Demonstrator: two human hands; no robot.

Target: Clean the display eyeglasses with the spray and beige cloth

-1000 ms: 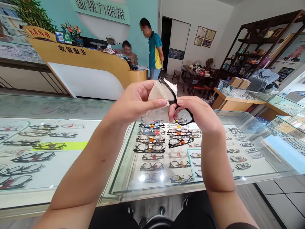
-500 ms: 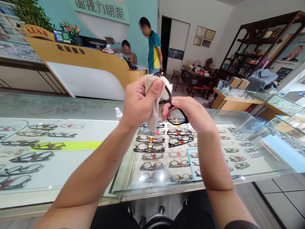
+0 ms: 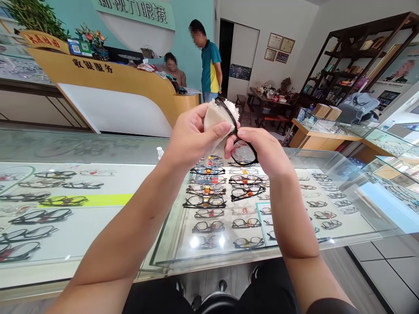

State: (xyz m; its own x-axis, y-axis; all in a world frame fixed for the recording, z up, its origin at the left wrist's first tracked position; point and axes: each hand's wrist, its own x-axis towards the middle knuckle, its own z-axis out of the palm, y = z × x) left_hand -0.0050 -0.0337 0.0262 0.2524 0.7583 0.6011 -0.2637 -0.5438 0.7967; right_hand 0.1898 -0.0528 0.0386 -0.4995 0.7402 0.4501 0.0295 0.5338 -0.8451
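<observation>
Above the display case (image 3: 183,261), left hand (image 3: 193,135) pinches cloth (image 3: 214,116) against glasses (image 3: 245,152); right hand (image 3: 265,148) grips them mid-frame. Press lightly, bracing the bridge (image 3: 236,132).

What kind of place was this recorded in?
Most likely an optician's shop: rows of eyeglass frames lie in a glass display case, and the wall sign includes the Chinese word for glasses.

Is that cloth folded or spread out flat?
Folded: the cloth bends around one side of the black glasses, showing in front and behind, and the left hand pinches it.
</observation>
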